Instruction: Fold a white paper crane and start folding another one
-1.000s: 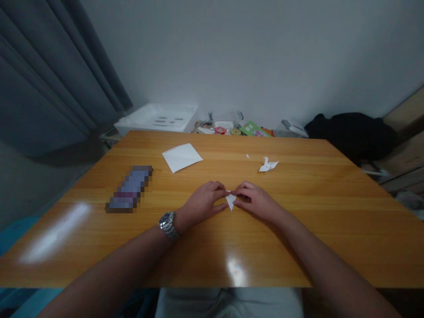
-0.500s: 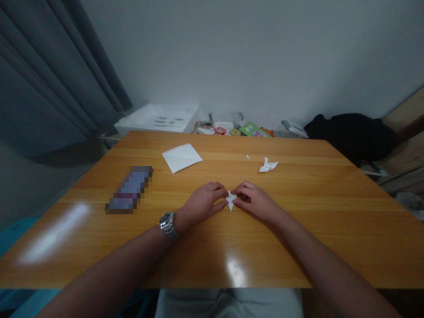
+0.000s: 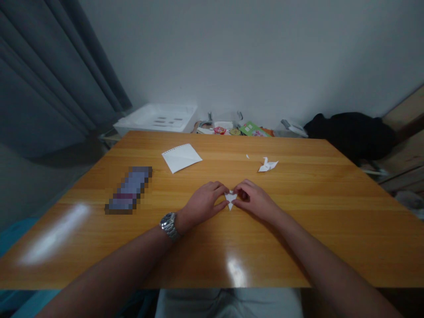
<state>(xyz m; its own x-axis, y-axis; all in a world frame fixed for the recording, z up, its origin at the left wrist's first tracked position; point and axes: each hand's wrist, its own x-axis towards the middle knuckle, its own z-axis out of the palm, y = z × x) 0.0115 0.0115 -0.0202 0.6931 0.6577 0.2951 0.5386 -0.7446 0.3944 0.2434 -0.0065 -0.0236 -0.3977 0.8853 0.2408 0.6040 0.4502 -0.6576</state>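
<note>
A small folded piece of white paper (image 3: 231,200) lies on the wooden table, its pointed end toward me. My left hand (image 3: 208,198) has its fingertips closed on the paper's left side; a silver watch (image 3: 169,224) circles that wrist. From the other side, my right hand (image 3: 255,198) pinches the paper's right edge between thumb and fingers. Beyond my right hand stands a white paper crane (image 3: 267,165). A tiny white paper scrap (image 3: 247,156) rests to the crane's left.
A white sheet (image 3: 182,158) with a perforated edge lies at the table's (image 3: 314,190) far left. Nearer on the left is a blurred-out phone-like device (image 3: 130,190). Behind the table are a white tray (image 3: 155,119), a green booklet (image 3: 253,129) and a black item (image 3: 351,134).
The folded paper shows slightly wider between my fingertips, with more of its upper part visible. Both hands stay in nearly the same place.
</note>
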